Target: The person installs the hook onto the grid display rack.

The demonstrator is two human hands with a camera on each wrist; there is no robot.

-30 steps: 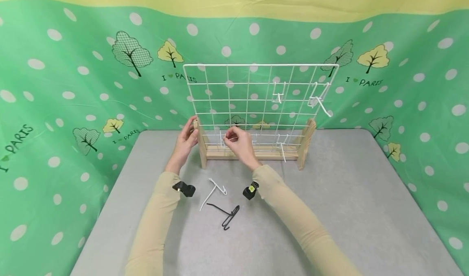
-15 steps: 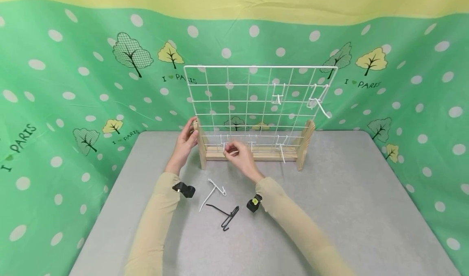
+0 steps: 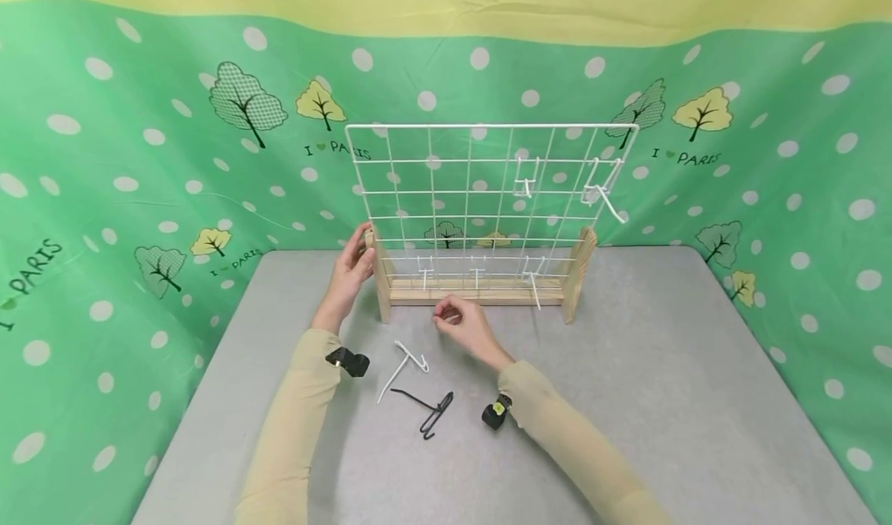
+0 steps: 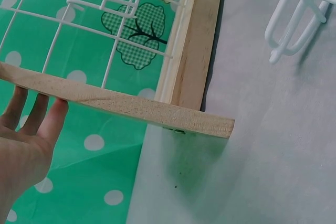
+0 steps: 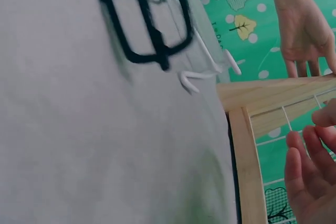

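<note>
A white wire grid [image 3: 469, 192] stands upright in a wooden stand [image 3: 474, 302]. My left hand [image 3: 348, 273] touches the outer side of the stand's left wooden post [image 3: 382, 285] with fairly straight fingers, as the left wrist view shows. In front of the grid, my right hand [image 3: 468, 327] hovers with loosely bent fingers and nothing visible between them. Several white hooks hang on the grid: a lower-left hook [image 3: 425, 275], a lower-middle hook [image 3: 477, 274], a lower-right hook [image 3: 534, 281], an upper hook [image 3: 526, 184] and a top-right hook [image 3: 601, 192].
On the grey table [image 3: 662, 401] between my forearms lie a loose white hook [image 3: 404, 366] and a black hook [image 3: 433, 413]. A green dotted curtain [image 3: 139, 223] surrounds the table's back and sides.
My right hand has drawn back from the grid's lower left, down and toward me. The lower-left hook it was handling now hangs on the wires. My left hand stays at the post.
</note>
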